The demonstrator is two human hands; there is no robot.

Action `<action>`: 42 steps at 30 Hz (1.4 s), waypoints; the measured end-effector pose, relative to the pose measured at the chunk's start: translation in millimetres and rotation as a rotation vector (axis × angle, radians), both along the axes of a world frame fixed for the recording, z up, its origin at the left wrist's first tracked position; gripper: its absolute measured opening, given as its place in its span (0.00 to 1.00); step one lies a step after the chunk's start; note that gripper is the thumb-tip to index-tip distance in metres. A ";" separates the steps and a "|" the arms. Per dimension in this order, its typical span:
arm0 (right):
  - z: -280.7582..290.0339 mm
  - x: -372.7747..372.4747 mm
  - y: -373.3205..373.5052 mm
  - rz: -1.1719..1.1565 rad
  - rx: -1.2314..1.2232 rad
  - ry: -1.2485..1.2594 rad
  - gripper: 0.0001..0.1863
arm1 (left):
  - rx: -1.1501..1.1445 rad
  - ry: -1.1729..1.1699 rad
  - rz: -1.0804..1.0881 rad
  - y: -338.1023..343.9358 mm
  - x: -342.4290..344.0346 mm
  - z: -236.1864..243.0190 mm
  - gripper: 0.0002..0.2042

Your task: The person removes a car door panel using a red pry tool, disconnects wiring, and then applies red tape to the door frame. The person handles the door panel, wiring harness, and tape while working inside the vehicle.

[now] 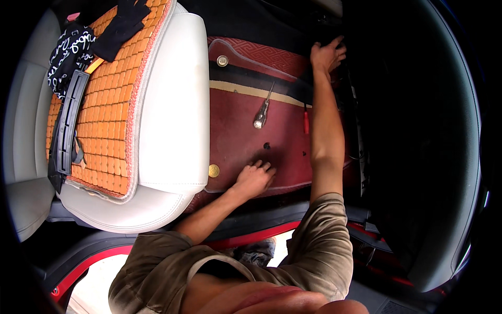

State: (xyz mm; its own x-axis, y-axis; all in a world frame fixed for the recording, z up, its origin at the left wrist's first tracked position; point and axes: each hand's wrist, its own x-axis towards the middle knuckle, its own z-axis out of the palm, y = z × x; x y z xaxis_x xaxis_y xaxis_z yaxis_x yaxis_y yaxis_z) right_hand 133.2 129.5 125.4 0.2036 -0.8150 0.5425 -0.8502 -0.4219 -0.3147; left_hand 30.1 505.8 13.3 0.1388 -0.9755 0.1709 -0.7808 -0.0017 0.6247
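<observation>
My left hand [255, 179] rests on the dark red floor mat [235, 123], fingers bent and slightly apart, with nothing visible in it. Just beyond its fingertips lies a small black clip [266, 145]. My right arm stretches far forward along the right side of the footwell. At its end my right hand [328, 55] has its fingers apart at the dark trim; no held thing shows, though the shadow hides what the fingertips touch. Between the hands lie a screwdriver with a clear handle [261, 116] and a red-handled screwdriver [306, 121].
On the left stands a white car seat [175, 104] with a wooden-tile cushion [107, 115]. A long dark trim panel [72, 123], black gloves [120, 32] and a patterned black cloth [70, 52] lie on it. The dark dashboard [444, 157] fills the right; a door sill [251, 222] runs nearest me.
</observation>
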 end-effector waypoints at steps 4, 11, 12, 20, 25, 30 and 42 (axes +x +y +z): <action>-0.2 0.8 1.6 -0.006 0.012 0.000 0.47 | -0.008 -0.022 0.004 -0.3 0.5 0.1 0.09; 1.1 2.7 3.3 -0.003 0.025 -0.008 0.47 | 0.004 -0.005 -0.014 0.5 -0.1 -0.5 0.09; 1.6 3.6 4.1 -0.001 0.028 -0.009 0.47 | -0.002 -0.004 -0.012 0.6 -0.4 -1.6 0.09; 1.9 2.9 2.0 0.006 0.016 -0.011 0.48 | 0.026 0.009 -0.024 -1.3 -0.8 0.4 0.08; -0.1 1.2 -2.9 0.031 0.004 -0.030 0.48 | 0.045 0.006 -0.025 -1.5 -3.5 1.4 0.09; -2.7 1.6 0.2 0.040 -0.011 -0.039 0.48 | 0.065 0.004 -0.028 0.9 -4.2 1.0 0.10; -84.6 -104.6 160.1 0.276 0.236 -0.097 0.34 | 0.016 0.116 0.001 -5.2 8.2 5.8 0.10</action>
